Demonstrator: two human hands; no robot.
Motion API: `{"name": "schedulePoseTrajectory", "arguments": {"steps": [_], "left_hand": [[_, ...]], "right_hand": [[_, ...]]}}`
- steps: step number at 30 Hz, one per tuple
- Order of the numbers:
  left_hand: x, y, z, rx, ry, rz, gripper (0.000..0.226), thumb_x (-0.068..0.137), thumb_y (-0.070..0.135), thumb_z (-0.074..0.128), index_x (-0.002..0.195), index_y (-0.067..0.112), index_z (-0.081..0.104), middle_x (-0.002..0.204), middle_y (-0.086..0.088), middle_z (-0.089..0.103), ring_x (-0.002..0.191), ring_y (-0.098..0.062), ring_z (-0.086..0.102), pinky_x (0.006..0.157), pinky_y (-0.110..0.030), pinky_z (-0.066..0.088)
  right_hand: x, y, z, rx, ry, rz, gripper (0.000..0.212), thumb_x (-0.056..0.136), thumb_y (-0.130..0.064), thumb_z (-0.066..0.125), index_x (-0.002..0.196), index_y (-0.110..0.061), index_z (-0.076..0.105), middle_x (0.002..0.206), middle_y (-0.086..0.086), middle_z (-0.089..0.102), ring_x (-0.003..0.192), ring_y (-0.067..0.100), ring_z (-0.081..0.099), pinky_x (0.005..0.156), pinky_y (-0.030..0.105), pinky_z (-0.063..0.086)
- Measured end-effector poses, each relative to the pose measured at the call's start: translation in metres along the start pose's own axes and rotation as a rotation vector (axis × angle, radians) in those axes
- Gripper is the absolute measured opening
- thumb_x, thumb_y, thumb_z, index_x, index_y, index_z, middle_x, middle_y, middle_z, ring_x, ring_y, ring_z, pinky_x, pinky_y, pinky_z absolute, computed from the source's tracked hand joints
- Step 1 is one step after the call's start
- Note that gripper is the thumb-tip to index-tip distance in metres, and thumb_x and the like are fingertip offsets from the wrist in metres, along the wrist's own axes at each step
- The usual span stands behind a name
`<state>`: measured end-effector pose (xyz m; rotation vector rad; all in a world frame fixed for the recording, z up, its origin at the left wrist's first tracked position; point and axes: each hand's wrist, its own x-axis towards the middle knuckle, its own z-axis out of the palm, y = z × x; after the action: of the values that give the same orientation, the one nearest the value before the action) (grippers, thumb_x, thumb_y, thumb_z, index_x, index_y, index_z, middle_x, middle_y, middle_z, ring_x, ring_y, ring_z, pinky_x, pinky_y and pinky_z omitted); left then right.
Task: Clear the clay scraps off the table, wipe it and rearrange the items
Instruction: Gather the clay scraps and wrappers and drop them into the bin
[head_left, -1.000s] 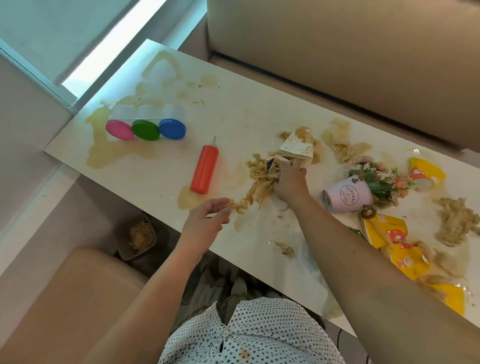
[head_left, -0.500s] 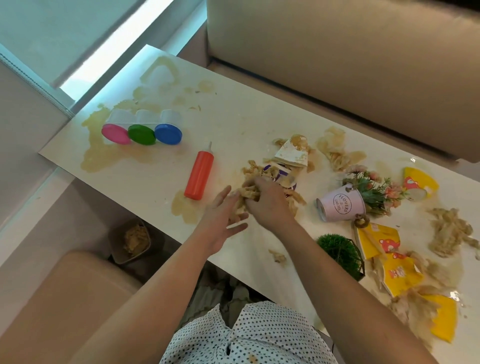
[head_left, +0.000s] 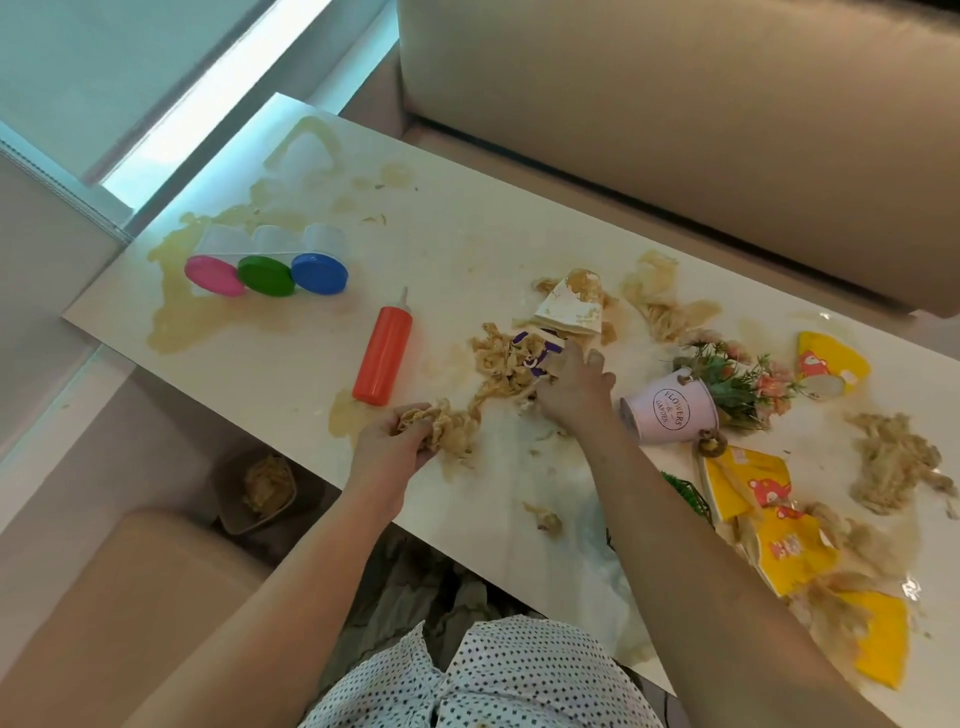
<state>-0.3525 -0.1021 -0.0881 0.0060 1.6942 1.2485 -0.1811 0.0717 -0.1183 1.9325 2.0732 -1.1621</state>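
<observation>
Tan clay scraps (head_left: 501, 358) lie heaped at the middle of the long cream table (head_left: 457, 244). My left hand (head_left: 392, 441) grips a clump of scraps (head_left: 449, 423) near the table's front edge. My right hand (head_left: 571, 387) rests on the heap, fingers curled over scraps beside a purple-and-white paper cup (head_left: 537, 345). A crushed white paper cup (head_left: 569, 312) lies just behind. More scraps (head_left: 901, 462) sit at the right, and a small piece (head_left: 545, 517) lies near the front edge.
An orange squeeze bottle (head_left: 383, 353) lies left of the heap. Three tubs with pink, green and blue lids (head_left: 267, 270) stand at far left among tan smears. A tipped pink flower bucket (head_left: 670, 410), yellow wrappers (head_left: 769, 514) and a floor bin (head_left: 257, 488) are nearby.
My left hand has closed round a clump of scraps and drawn it toward the front edge. My right hand reached back into the heap by the purple cup.
</observation>
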Motion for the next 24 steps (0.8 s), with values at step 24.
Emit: {"name": "schedulePoseTrajectory", "arguments": {"steps": [24], "left_hand": [[-0.001,-0.003,-0.012,-0.019,0.033,0.001,0.019,0.098,0.008,0.067,0.117,0.008,0.070,0.114,-0.014,0.075,0.106,-0.026,0.074,0.089,-0.033,0.059]], "right_hand": [[0.020,-0.042,0.020,-0.100,0.117,-0.432,0.042,0.099,-0.024,0.056,0.139,-0.011,0.056,0.153,0.016,0.039,0.139,0.037,0.031,0.115,0.049,0.034]]}}
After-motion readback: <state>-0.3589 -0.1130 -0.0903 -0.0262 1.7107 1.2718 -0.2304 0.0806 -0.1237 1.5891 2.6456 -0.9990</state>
